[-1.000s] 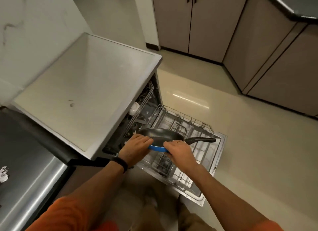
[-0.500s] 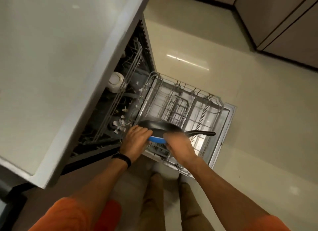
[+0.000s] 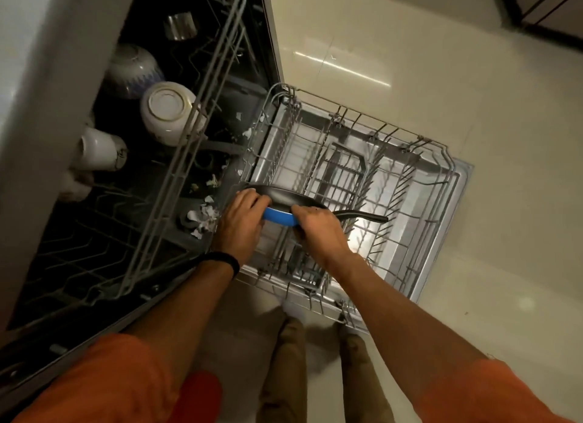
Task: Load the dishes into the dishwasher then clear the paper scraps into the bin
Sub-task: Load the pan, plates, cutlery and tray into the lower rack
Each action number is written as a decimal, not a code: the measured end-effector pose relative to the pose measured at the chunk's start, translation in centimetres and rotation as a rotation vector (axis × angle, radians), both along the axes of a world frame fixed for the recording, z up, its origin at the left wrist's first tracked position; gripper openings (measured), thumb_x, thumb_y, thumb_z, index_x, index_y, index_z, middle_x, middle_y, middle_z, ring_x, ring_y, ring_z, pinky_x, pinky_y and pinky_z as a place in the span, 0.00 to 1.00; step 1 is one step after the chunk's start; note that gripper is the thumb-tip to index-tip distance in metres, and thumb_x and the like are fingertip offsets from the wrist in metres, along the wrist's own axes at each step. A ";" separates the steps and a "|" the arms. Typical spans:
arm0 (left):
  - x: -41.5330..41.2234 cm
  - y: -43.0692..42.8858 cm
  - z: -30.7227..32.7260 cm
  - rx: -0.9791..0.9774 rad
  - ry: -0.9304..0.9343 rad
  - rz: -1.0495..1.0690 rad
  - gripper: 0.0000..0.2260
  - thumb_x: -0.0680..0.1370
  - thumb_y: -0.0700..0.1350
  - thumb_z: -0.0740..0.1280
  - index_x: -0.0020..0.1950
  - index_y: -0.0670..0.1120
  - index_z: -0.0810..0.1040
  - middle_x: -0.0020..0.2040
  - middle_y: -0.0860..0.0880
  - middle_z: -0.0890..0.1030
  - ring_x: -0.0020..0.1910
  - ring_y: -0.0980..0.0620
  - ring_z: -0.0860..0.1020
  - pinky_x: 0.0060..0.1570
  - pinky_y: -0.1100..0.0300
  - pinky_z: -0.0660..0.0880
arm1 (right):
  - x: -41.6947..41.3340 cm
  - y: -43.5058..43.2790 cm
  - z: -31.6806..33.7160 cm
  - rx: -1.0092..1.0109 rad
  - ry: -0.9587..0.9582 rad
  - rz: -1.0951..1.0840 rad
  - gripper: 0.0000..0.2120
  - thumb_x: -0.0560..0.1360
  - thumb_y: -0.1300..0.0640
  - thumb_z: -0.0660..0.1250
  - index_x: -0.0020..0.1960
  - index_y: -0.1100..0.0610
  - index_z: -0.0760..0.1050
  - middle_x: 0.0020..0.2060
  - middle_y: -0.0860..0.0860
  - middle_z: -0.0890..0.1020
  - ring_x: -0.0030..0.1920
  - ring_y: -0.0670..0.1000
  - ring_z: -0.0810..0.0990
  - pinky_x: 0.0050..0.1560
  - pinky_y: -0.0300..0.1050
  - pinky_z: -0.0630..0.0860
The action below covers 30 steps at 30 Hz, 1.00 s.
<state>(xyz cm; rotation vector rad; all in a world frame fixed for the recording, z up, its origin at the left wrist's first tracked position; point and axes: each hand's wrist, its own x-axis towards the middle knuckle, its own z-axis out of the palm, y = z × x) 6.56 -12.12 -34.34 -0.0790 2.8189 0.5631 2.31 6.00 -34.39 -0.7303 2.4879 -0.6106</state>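
A frying pan (image 3: pixel 285 198), black inside and blue outside, hangs tilted over the pulled-out lower rack (image 3: pixel 407 176) of the open dishwasher. My left hand (image 3: pixel 241 222) grips its near left rim. My right hand (image 3: pixel 318 230) grips the rim next to the black handle, which points right. The upper rack (image 3: pixel 176 157) holds white bowls (image 3: pixel 165 111), a cup (image 3: pixel 99 148) and a steel tumbler (image 3: pixel 180 26). Paper scraps (image 3: pixel 203 217) lie on the dishwasher floor just left of my left hand.
The counter edge (image 3: pixel 53 85) overhangs the dishwasher at left. The open door (image 3: pixel 441 233) lies flat under the lower rack. Glossy floor tiles (image 3: pixel 473 107) spread to the right, with dark cabinets (image 3: pixel 552 9) at the top right. My legs stand below the rack.
My head has leaned forward and down, so the dishwasher interior and upper rack now fill the left. The pan has lowered nearer the lower rack, still held in both hands.
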 end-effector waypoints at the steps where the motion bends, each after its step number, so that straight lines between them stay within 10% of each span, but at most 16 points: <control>1: -0.3 -0.2 -0.7 -0.006 -0.012 0.005 0.18 0.72 0.32 0.72 0.60 0.43 0.78 0.60 0.44 0.78 0.67 0.42 0.73 0.66 0.46 0.74 | -0.2 -0.3 -0.6 0.000 -0.006 -0.004 0.08 0.78 0.62 0.67 0.56 0.57 0.74 0.46 0.54 0.82 0.43 0.55 0.79 0.47 0.49 0.74; 12: -4.5 -0.9 -5.2 0.005 -0.032 -0.010 0.26 0.73 0.26 0.67 0.69 0.42 0.73 0.71 0.42 0.71 0.78 0.41 0.62 0.74 0.43 0.66 | -3.3 -1.3 -5.8 -0.087 -0.193 -0.128 0.14 0.80 0.62 0.67 0.64 0.55 0.71 0.53 0.51 0.80 0.47 0.49 0.79 0.48 0.38 0.73; 30: -7.7 0.6 -7.1 0.005 -0.033 -0.019 0.37 0.80 0.39 0.67 0.83 0.55 0.53 0.84 0.49 0.49 0.82 0.43 0.50 0.75 0.48 0.61 | -4.0 -0.9 -8.5 -0.088 0.019 -0.287 0.43 0.76 0.69 0.70 0.82 0.55 0.51 0.78 0.58 0.62 0.73 0.60 0.67 0.64 0.57 0.79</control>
